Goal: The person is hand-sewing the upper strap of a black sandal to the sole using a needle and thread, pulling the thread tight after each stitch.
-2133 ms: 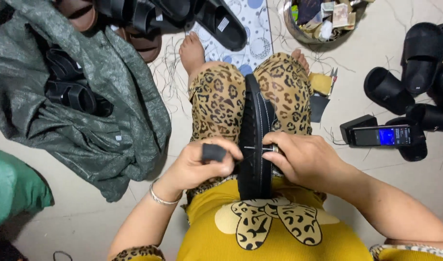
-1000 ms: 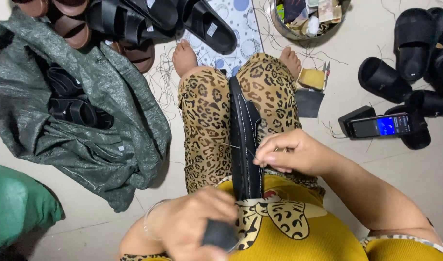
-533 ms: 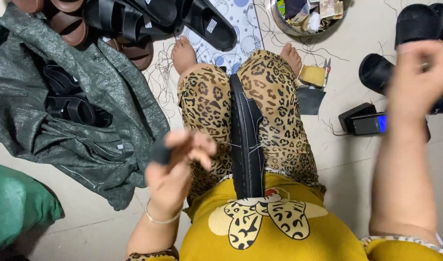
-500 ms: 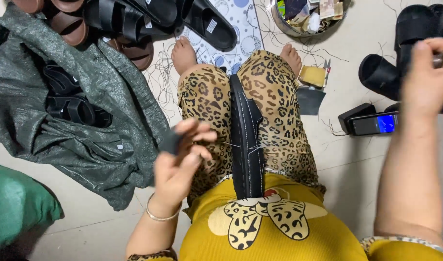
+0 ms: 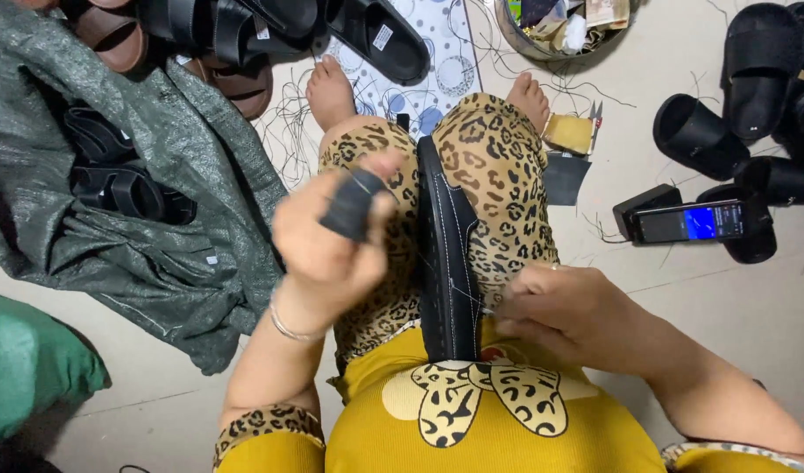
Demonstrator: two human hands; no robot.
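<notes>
A black sandal sole (image 5: 447, 254) stands on edge between my knees, clamped by my leopard-print legs. My left hand (image 5: 332, 241) is raised beside it and grips a small black pad (image 5: 353, 203) with a thin thread running off it. My right hand (image 5: 566, 313) rests low against the sole's right side near my lap, its fingers pinched together at the stitching; what they pinch is too small to tell.
A grey-green sack (image 5: 121, 201) with black sandals lies to the left. More sandals lie at the top (image 5: 270, 26) and the right (image 5: 735, 96). A phone with a lit screen (image 5: 689, 222) sits on the floor at right. A bowl of oddments (image 5: 564, 26) stands at the top. Loose threads litter the floor.
My right hand has come down from high at the right to the sole's side. My left hand, still holding the black pad, has risen a little beside the sole.
</notes>
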